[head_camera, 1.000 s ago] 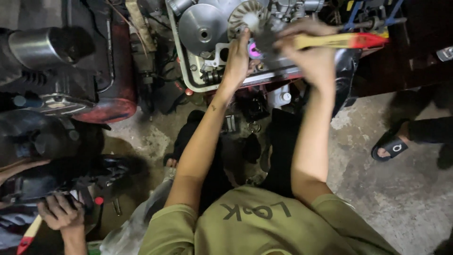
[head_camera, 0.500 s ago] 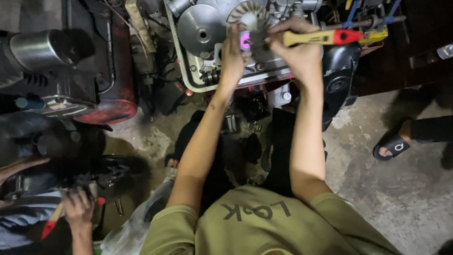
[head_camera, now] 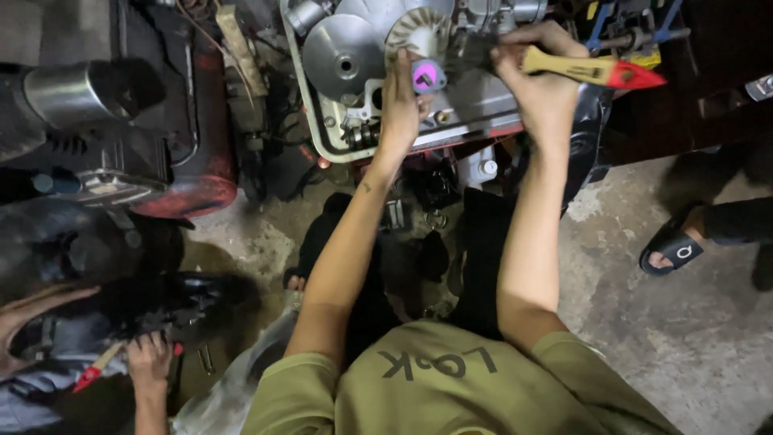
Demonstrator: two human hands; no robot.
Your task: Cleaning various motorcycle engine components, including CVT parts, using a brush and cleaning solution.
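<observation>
An opened metal engine case (head_camera: 378, 121) stands in front of me, with a round silver pulley (head_camera: 342, 56) and a finned round part (head_camera: 419, 32) inside. My left hand (head_camera: 400, 105) rests flat on the case, just under a small pink and black cap (head_camera: 427, 76). My right hand (head_camera: 543, 80) grips a paintbrush (head_camera: 596, 72) with a wooden handle and red tip. Its bristle end points left into the case and is hidden behind my fingers.
A red and black scooter body (head_camera: 161, 153) with a silver exhaust pipe (head_camera: 64, 93) stands at the left. Another person's hand (head_camera: 149, 362) holds a red-tipped brush (head_camera: 97, 370) at the bottom left. A foot in a black sandal (head_camera: 672, 246) rests on the concrete floor (head_camera: 684, 338) at the right.
My right hand with the paintbrush has shifted slightly left and down along the case. The other person's hand at the bottom left has moved right with its brush.
</observation>
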